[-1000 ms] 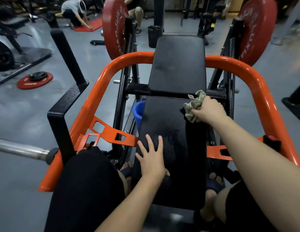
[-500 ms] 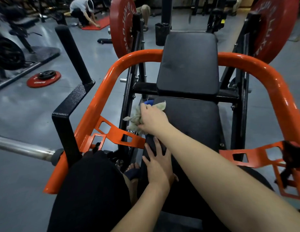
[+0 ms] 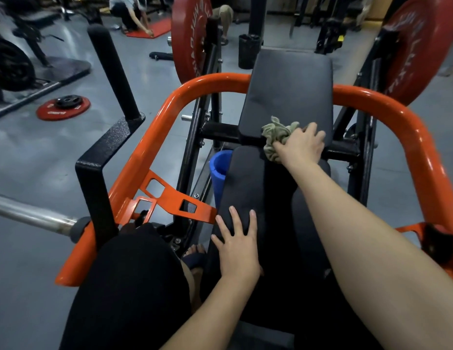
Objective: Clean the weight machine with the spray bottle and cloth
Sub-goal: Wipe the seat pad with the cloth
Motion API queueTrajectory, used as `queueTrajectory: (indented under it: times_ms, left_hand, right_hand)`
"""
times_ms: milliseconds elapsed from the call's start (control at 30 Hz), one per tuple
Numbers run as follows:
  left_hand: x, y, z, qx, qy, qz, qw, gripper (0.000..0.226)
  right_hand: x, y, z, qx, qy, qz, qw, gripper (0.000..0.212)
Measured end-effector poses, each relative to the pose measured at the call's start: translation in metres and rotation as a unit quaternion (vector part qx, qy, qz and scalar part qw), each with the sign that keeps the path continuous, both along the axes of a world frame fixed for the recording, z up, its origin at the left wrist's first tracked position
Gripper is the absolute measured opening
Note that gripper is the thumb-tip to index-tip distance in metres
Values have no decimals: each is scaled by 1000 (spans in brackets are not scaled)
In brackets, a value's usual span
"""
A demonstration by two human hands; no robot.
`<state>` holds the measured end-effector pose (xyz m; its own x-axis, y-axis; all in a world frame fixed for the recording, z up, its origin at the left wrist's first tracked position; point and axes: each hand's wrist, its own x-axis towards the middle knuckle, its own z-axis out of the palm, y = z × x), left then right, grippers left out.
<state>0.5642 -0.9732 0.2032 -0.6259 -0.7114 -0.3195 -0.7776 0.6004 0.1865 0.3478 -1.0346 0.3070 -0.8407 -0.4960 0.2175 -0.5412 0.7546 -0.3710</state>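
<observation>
The weight machine has an orange tube frame (image 3: 154, 122) and two black pads: a near seat pad (image 3: 243, 178) and a far pad (image 3: 288, 92). My right hand (image 3: 300, 146) grips a crumpled olive-grey cloth (image 3: 276, 137) and presses it where the two pads meet, right of centre. My left hand (image 3: 236, 245) lies flat with spread fingers on the near pad's left side. No spray bottle is visible.
A blue foam roller (image 3: 218, 173) stands left of the seat pad. Red weight plates (image 3: 190, 39) hang on both sides, and another plate (image 3: 63, 107) lies on the grey floor at left. A steel bar (image 3: 30, 215) juts in from the left. A person crouches over a red mat (image 3: 152, 29).
My right hand has swept the cloth from the seat pad's left edge back to the right and up to the gap between the pads. My left hand stays flat on the pad.
</observation>
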Motion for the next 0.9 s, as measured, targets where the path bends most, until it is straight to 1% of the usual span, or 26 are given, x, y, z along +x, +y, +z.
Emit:
queueTrajectory:
  times_ms: [100, 200, 267, 367, 433, 467, 533, 667, 700, 767, 833, 900]
  left_hand:
    - [-1, 1, 3, 6, -7, -2, 1000, 135]
    - [-1, 1, 5, 12, -6, -2, 1000, 136]
    - [0, 2, 5, 12, -2, 1, 1000, 135]
    - [1, 2, 4, 0, -2, -6, 1000, 138]
    - [2, 1, 4, 1, -2, -12, 1000, 138]
    - [2, 0, 4, 6, 0, -12, 1000, 139]
    - [3, -1, 4, 20, 3, -12, 1000, 140]
    - [2, 0, 3, 13, 4, -5, 1000, 140]
    - [2, 1, 2, 10, 7, -2, 1000, 139]
    - [1, 1, 0, 5, 8, -1, 1000, 139]
    - [0, 1, 1, 7, 4, -2, 1000, 142]
    - [-1, 1, 3, 13, 0, -4, 1000, 142]
  right_hand:
    - [6, 4, -4, -47, -75, 49, 995, 52]
    - [24, 9, -4, -30, -61, 95, 993, 48]
    - [41, 9, -5, -13, -80, 134, 988, 47]
    - [73, 4, -18, 18, -126, 257, 958, 43]
    - [95, -3, -29, 66, -120, 335, 932, 37]
    - [102, -6, -33, 85, -105, 347, 928, 35]
    - [104, -11, -36, 83, -71, 321, 941, 34]
    - [68, -11, -23, 25, -27, 204, 978, 34]
    - [54, -7, -18, 7, -15, 173, 985, 38]
    - [25, 5, -9, -24, 5, 109, 994, 54]
    - [-2, 21, -5, -51, -4, 63, 997, 70]
    - [-18, 32, -8, -65, -29, 59, 996, 70]
